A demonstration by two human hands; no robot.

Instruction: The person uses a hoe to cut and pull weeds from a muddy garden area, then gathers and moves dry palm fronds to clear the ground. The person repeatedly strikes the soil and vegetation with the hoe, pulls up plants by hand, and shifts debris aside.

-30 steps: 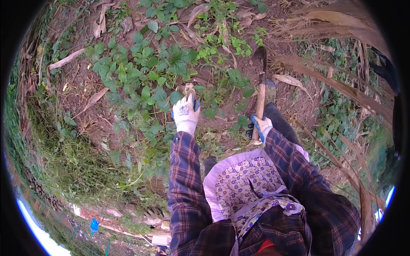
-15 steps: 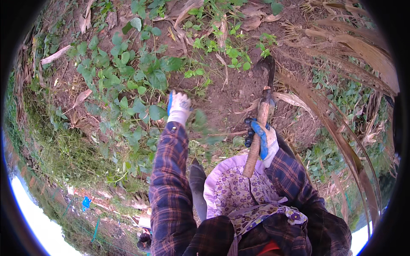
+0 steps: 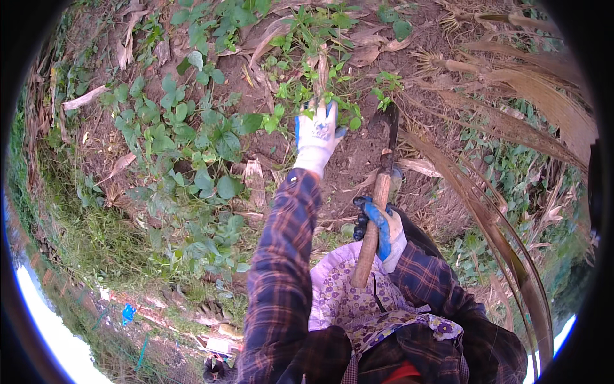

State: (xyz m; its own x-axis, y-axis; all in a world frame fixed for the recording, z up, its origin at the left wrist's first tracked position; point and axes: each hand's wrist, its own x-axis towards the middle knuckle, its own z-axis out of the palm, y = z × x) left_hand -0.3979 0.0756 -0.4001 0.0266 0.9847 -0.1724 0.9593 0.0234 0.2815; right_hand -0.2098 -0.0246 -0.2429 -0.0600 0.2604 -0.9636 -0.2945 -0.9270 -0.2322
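Far left on the ground, a pale dry stalk (image 3: 86,98) lying aslant beside broad-leaved green plants (image 3: 224,142). Lower down on that side, a mat of thin green weeds (image 3: 128,256), with a small bright blue object (image 3: 128,313) farther off. Next, a short dry husk (image 3: 254,182) on the reddish-brown soil (image 3: 342,160), just right of the broad leaves.

Then the left hand (image 3: 316,131), in a white glove with blue edges, stretched forward beyond a plaid sleeve (image 3: 281,243). Fingertips among small leafy weeds (image 3: 348,110), at the near end of a dry upright-looking stem (image 3: 322,73); impossible to tell from above between a grip and a mere touch.

Nearer the body, a purple-flowered apron (image 3: 336,288) with a lilac border. Right of it, the right hand (image 3: 385,233), gloved in white and blue with black fingertips, wrapped firmly around the wooden handle of a field tool (image 3: 382,189). Butt end over the apron, dark blade pointing away, above or on bare soil; contact unclear. Below the handle, a dark trouser leg (image 3: 416,225). Far right, long arching dry leaves (image 3: 527,137) above green ground cover.
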